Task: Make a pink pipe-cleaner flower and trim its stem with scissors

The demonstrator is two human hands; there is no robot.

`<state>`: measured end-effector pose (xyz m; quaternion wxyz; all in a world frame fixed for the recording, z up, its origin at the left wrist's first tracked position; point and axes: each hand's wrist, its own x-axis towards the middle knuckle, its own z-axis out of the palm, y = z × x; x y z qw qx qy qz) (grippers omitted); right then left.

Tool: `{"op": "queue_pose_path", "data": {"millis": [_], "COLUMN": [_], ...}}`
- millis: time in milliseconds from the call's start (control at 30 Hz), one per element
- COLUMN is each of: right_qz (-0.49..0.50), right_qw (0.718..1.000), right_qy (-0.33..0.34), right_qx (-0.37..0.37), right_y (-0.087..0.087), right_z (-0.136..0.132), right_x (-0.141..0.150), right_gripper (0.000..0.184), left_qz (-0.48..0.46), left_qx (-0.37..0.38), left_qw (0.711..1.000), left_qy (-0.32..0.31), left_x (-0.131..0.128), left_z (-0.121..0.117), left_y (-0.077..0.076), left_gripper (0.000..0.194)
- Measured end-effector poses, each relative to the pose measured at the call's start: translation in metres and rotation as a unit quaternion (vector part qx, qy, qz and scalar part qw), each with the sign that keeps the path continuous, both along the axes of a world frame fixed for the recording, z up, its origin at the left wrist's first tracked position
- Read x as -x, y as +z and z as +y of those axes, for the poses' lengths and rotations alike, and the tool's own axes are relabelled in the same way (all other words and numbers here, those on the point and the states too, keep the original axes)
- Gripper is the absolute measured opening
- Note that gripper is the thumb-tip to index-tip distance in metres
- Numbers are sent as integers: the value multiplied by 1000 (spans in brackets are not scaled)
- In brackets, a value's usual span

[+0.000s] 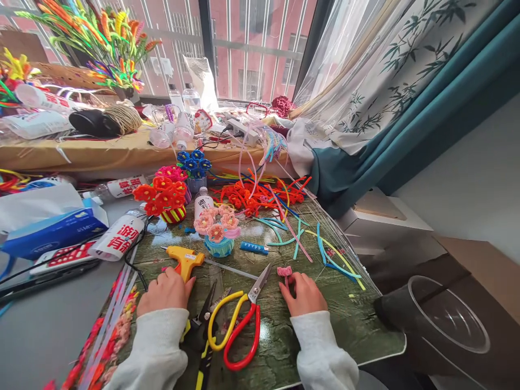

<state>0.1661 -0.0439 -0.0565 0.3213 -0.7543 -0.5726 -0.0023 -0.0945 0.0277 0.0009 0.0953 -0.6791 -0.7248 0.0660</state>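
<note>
My left hand (pixel 164 295) is closed round the handle of a yellow hot glue gun (pixel 187 259), whose nozzle points to the left. A clear glue stick (pixel 233 269) extends from the gun's back. My right hand (pixel 306 295) pinches a small pink pipe-cleaner flower (pixel 284 270) by its short stem, a little above the table. Between the hands lie scissors (pixel 255 292) with one yellow and one red handle, blades pointing away. Black-and-yellow pliers (pixel 203 319) lie beside them, partly behind my left sleeve. Beyond them stands a light-blue pot of pink flowers (pixel 219 241).
Red (pixel 164 192) and blue flower pots (pixel 196 165) stand farther back. Orange-red pipe-cleaner pieces (pixel 254 197) are heaped behind, with blue and green strips (pixel 300 238) at right. A blue lighter-like tube (pixel 254 248) lies centrally. A dark bin (pixel 430 319) stands off the table's right edge.
</note>
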Motion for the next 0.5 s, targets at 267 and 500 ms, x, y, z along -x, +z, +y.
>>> {"op": "queue_pose_path", "data": {"millis": [267,500], "right_qz": [161,267], "right_qw": [986,953], "right_qy": [29,131], "right_qx": [-13,-59], "right_y": [34,55], "right_z": [-7,8], "right_x": [10,59], "right_gripper": [45,30], "left_qz": [-18,-17], "left_qx": [-30,-84], "left_qw": [999,996], "left_qy": [2,14], "left_x": [15,28], "left_z": [-15,-31], "left_y": [-2,-1], "left_gripper": [42,53]}}
